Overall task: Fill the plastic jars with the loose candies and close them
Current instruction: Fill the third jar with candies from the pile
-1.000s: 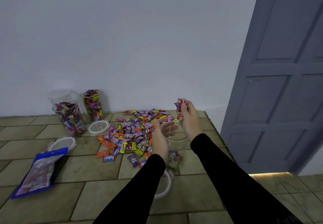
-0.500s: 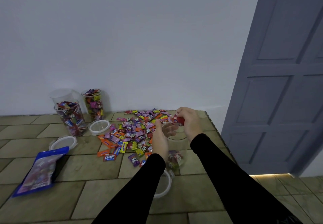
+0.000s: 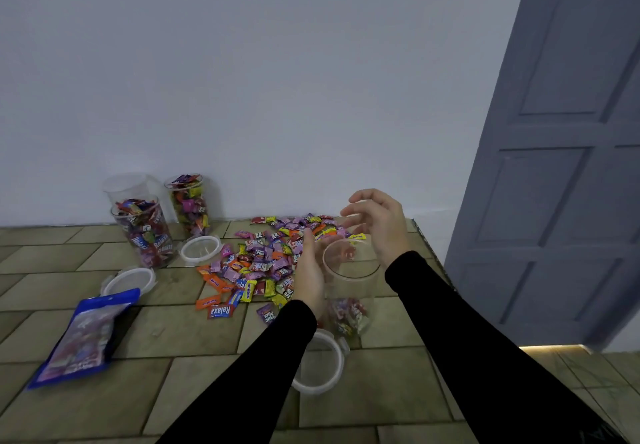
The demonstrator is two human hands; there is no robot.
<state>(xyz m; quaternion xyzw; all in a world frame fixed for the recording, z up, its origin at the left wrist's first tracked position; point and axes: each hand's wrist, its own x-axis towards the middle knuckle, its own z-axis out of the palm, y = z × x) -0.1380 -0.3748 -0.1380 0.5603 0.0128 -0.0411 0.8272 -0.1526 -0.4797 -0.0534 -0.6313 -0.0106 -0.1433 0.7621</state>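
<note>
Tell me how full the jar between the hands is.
Nearly empty: the jar holds only a shallow layer of candies at its bottom, and stands lidless.

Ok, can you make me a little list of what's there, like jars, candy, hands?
held jar: clear plastic jar, few candies at bottom, open
left hand: left hand steadies that jar's side
right hand: right hand above jar mouth, fingers loose
falling piece: red candy inside jar
loose pile: colourful wrapped candies on tiled floor
near lid: white round lid, off
</note>
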